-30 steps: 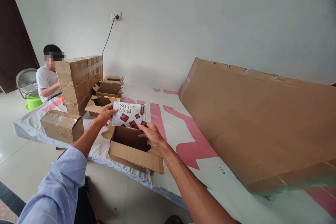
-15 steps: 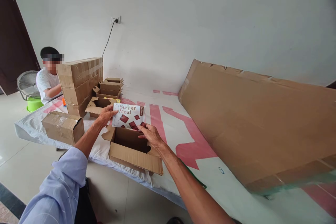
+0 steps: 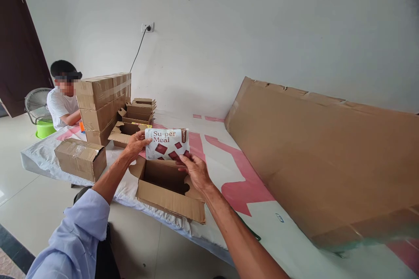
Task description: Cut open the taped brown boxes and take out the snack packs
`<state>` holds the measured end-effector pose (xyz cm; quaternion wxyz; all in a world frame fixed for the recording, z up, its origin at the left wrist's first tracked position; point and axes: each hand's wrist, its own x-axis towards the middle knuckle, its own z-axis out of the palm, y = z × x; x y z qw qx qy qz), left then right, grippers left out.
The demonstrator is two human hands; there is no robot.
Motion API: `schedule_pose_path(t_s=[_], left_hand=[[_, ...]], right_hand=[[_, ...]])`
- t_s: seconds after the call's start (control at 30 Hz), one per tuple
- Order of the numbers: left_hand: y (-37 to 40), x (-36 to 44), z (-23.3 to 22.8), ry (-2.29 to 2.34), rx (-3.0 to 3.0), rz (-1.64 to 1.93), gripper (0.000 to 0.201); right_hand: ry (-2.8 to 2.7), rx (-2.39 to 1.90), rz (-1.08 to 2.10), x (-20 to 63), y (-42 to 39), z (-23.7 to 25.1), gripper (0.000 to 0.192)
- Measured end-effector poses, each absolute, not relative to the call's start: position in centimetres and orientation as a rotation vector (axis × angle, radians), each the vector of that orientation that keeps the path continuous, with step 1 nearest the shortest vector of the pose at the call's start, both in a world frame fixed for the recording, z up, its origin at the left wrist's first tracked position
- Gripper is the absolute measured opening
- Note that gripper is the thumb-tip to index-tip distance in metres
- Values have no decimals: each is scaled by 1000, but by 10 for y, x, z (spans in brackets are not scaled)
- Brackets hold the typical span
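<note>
Both my hands hold a white food pouch (image 3: 166,141) printed "Su-per Meal" with dark red squares. My left hand (image 3: 136,144) pinches its left edge, and my right hand (image 3: 194,170) grips its lower right corner. Directly below the pouch stands an open cardboard box (image 3: 170,200) with its flaps spread; its inside is dark, and I cannot make out anything in it. Behind my left hand is another open box (image 3: 118,137), with a bit of yellow packaging (image 3: 142,126) beside it.
Taped cartons (image 3: 101,109) are stacked at the left, with a single taped box (image 3: 80,159) before them. More open boxes (image 3: 139,111) stand behind. A large cardboard sheet (image 3: 321,152) leans on the right. A person (image 3: 62,104) in white sits beyond the stack, near a fan (image 3: 37,103).
The pouch and both hands have shifted slightly to the right in view, and the whole scene has also drifted a little that way. Both hands keep their hold.
</note>
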<state>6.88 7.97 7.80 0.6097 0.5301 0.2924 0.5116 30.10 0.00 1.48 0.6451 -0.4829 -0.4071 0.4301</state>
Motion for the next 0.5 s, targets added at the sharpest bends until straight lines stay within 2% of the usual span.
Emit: schedule_pose_path(t_s=[0.1, 0.23, 0.5], left_hand=[[67, 74, 79, 596, 1165, 1223, 66], [52, 79, 82, 530, 1156, 1213, 63], [37, 99, 84, 363, 1381, 1081, 53]], right_hand=[[-854, -997, 964, 302, -9, 25, 57], [-921, -962, 1013, 317, -30, 47, 56], [-1351, -1394, 897, 358, -67, 86, 53]])
